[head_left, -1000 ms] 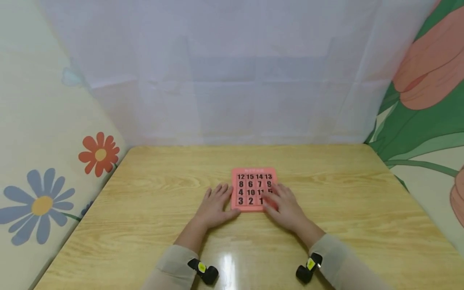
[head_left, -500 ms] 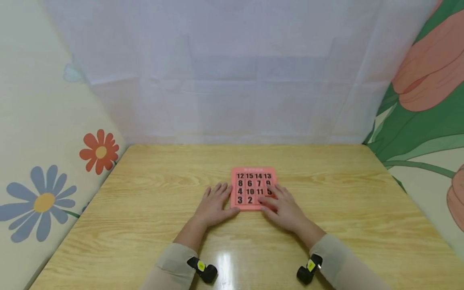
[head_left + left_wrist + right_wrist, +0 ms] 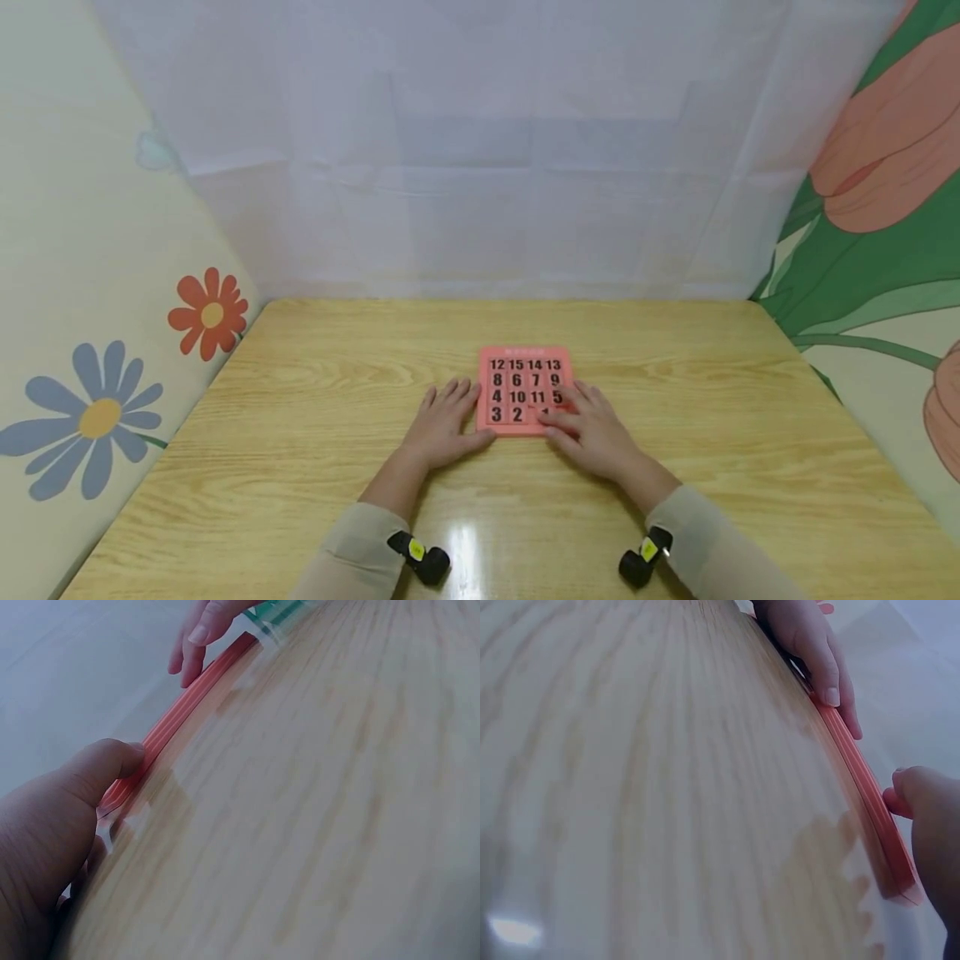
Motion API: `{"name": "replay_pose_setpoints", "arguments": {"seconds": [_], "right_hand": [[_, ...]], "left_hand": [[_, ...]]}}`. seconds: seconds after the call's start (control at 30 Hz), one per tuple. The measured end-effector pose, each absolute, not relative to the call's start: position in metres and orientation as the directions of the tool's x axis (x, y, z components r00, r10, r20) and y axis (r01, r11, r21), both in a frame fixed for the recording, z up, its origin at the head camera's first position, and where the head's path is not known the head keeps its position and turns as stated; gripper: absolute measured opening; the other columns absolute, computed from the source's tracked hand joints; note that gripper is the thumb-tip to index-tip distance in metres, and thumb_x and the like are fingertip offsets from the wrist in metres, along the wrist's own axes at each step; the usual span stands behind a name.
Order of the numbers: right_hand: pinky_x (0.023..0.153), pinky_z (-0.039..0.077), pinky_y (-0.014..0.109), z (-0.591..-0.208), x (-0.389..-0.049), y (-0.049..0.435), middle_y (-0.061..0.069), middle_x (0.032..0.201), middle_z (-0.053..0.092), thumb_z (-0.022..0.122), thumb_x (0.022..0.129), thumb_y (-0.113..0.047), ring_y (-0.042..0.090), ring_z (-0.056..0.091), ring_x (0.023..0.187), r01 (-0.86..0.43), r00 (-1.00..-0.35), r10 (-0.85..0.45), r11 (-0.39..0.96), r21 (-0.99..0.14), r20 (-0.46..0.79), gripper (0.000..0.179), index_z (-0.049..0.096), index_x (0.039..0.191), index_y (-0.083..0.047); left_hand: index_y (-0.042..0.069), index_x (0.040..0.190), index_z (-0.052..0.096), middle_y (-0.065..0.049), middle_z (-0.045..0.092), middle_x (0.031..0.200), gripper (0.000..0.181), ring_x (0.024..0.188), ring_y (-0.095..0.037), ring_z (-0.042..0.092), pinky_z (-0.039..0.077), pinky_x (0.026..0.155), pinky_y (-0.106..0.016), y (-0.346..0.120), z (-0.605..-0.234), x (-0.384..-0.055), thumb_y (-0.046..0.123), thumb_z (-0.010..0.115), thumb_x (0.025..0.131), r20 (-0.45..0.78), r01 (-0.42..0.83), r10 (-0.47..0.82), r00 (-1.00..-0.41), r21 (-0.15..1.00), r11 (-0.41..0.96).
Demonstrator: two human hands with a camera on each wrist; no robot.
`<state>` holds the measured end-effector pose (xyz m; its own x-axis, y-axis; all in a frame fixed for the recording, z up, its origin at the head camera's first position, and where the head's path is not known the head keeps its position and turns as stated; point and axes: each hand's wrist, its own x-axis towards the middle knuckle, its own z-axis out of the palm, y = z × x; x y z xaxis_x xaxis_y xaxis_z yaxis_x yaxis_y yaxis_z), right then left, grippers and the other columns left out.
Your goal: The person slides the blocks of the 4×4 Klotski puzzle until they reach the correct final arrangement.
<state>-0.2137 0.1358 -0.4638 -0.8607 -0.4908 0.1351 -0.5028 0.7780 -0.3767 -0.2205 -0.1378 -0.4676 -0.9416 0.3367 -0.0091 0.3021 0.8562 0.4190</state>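
A pink number slide puzzle (image 3: 525,351) with black numerals lies flat on the wooden table in the head view. My left hand (image 3: 444,423) steadies its near left corner, straight fingers at the left side and thumb on the near edge. From the right, my right hand (image 3: 596,433) reaches over the bottom rows, fingertips on the tile marked 1 (image 3: 545,412), which they partly cover. A gap shows between that tile and the 2 tile (image 3: 517,414). In the left wrist view, the left thumb presses the puzzle's ridged side (image 3: 196,690).
The wood-grain table (image 3: 300,467) runs back to a white cloth (image 3: 480,167). Flower-printed panels stand at the left (image 3: 60,250) and right (image 3: 885,275). Each wrist carries a small black camera, one on the left (image 3: 420,557) and one on the right (image 3: 645,557).
The tile marked 1 has slid right, away from the 2 tile. My right fingertips moved left over it, then back right. The left hand has stayed in place.
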Motion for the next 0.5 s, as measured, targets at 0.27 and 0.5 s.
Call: {"name": "replay_pose_setpoints", "arguments": {"seconds": [0.27, 0.5], "right_hand": [[0.122, 0.013, 0.058, -0.464, -0.213, 0.149, 0.015, 0.155, 0.039, 0.053, 0.099, -0.04, 0.041, 0.023, 0.148, -0.497, -0.866, -0.475, 0.786, -0.367, 0.156, 0.036, 0.067, 0.128, -0.025], [0.122, 0.014, 0.058, -0.464, -0.212, 0.154, 0.015, 0.156, 0.038, 0.054, 0.099, -0.039, 0.041, 0.023, 0.148, -0.485, -0.873, -0.463, 0.784, -0.387, 0.156, 0.036, 0.066, 0.129, -0.024]], "left_hand": [[0.012, 0.155, 0.028, -0.012, 0.023, 0.162, 0.085, 0.153, -0.033, 0.014, 0.004, 0.124, -0.056, -0.137, -0.468, -0.221, 0.059, 0.056, 0.09, -0.006, 0.303, 0.338, -0.941, 0.428, 0.852], [0.012, 0.155, 0.028, -0.012, 0.022, 0.163, 0.085, 0.153, -0.033, 0.014, 0.003, 0.124, -0.055, -0.137, -0.467, -0.221, 0.059, 0.056, 0.09, -0.009, 0.301, 0.337, -0.941, 0.426, 0.853]]}}
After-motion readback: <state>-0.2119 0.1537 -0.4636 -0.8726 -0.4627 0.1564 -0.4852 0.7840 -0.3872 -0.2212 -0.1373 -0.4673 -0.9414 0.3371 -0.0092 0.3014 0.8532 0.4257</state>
